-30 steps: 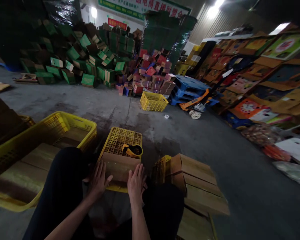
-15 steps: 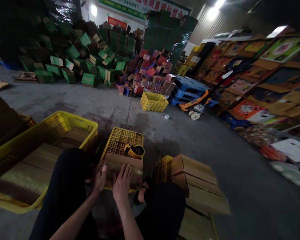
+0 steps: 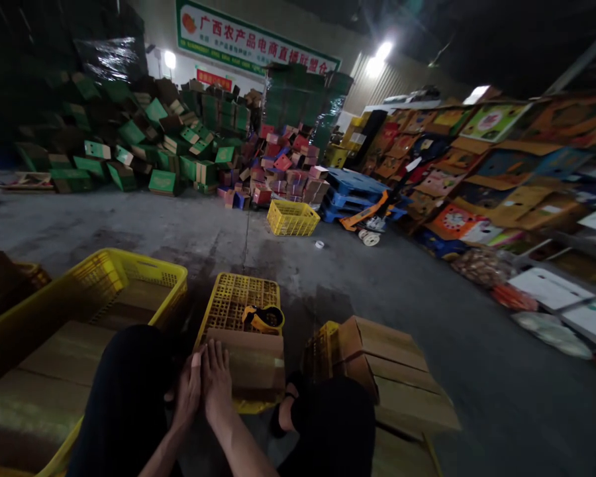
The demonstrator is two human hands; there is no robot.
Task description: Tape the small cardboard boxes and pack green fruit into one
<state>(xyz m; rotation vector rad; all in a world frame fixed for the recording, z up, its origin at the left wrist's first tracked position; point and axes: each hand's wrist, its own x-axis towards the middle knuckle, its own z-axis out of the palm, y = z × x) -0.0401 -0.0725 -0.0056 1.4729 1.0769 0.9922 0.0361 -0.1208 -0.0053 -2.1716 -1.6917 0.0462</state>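
Observation:
A brown cardboard box (image 3: 253, 361) lies on an upturned yellow crate (image 3: 238, 298) between my knees. My left hand (image 3: 187, 391) rests at the box's near left corner, fingers stretched out. Right beside it, my right hand (image 3: 217, 384) lies flat on the box's left end, fingers straight, touching my left hand. Neither hand holds anything. A yellow tape dispenser (image 3: 263, 318) sits on the crate just behind the box.
A large yellow crate (image 3: 104, 278) with flat cardboard stands at left. Stacked flat cartons (image 3: 392, 377) lie at right beside another yellow crate (image 3: 322, 341). Farther off: a yellow basket (image 3: 293, 218), blue pallets (image 3: 357, 185), piles of green and red boxes, shelves of cartons at right.
My right hand has slid left along the box until it touches my left hand. The view has tilted upward.

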